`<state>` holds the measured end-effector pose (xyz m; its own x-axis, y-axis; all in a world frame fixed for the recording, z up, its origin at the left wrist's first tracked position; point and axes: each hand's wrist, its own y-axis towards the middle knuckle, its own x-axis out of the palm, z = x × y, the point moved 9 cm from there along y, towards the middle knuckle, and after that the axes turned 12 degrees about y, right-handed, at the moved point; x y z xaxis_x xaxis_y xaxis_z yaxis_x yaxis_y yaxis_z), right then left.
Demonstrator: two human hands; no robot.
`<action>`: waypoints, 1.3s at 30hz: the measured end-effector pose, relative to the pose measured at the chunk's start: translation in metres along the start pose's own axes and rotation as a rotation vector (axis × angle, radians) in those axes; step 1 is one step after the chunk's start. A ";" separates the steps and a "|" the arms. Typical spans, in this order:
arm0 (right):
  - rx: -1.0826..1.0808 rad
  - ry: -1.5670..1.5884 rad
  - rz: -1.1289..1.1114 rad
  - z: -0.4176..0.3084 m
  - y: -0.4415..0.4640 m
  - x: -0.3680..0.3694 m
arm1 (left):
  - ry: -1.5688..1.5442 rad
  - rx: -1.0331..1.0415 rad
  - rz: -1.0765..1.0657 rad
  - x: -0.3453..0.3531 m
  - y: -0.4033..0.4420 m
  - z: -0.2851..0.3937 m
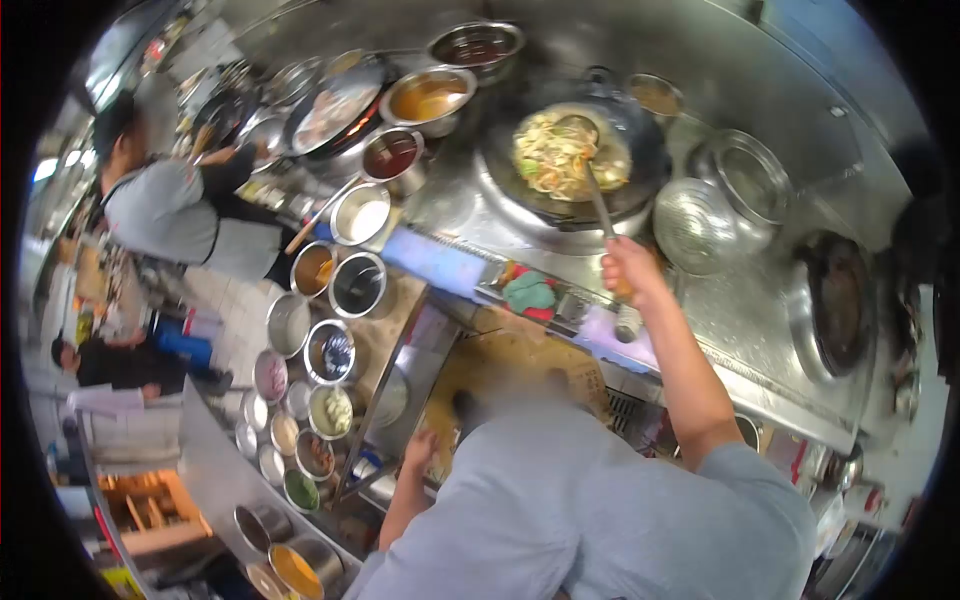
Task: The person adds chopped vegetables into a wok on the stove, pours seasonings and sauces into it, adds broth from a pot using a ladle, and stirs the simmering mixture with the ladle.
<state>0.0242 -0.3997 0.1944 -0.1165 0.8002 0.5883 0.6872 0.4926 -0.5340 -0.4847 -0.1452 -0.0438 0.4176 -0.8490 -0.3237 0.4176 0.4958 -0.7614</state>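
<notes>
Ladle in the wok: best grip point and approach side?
Grip the ladle at the rear of its handle, coming from the near side. Its bowl end sits in the food, while the long handle runs out over the near rim of the wok. The right hand holds it there, probably the best spot.

My right hand is gripping a ladle that is dipping into the chopped food within the wok; my left hand is hanging near the metal pots.
</notes>
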 end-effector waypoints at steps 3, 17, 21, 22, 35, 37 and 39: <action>0.427 0.868 -0.345 -0.012 -0.017 0.035 | 0.255 0.199 -0.024 0.010 0.035 0.051; 0.158 0.617 -0.110 -0.009 -0.015 0.087 | 0.012 0.021 -0.175 -0.015 0.129 0.028; 0.225 0.880 -0.105 -0.031 -0.017 0.080 | 0.690 0.224 -0.254 -0.028 0.116 0.071; 0.154 0.753 -0.058 -0.028 -0.013 0.079 | 0.761 0.150 -0.228 -0.031 0.111 0.078; -0.573 -1.022 0.424 -0.099 0.002 0.040 | 0.663 0.960 -0.202 0.065 0.032 0.347; -0.503 -0.816 0.444 -0.087 0.016 0.059 | 0.597 1.173 -0.160 0.089 -0.024 0.432; -0.364 -0.499 0.297 -0.056 0.056 0.051 | 0.637 1.332 -0.017 0.106 -0.053 0.495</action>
<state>0.0962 -0.3502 0.2287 -0.1428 0.9884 0.0515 0.9282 0.1519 -0.3398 -0.0628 -0.1710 0.2399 0.1355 -0.6168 -0.7754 0.9828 -0.0155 0.1841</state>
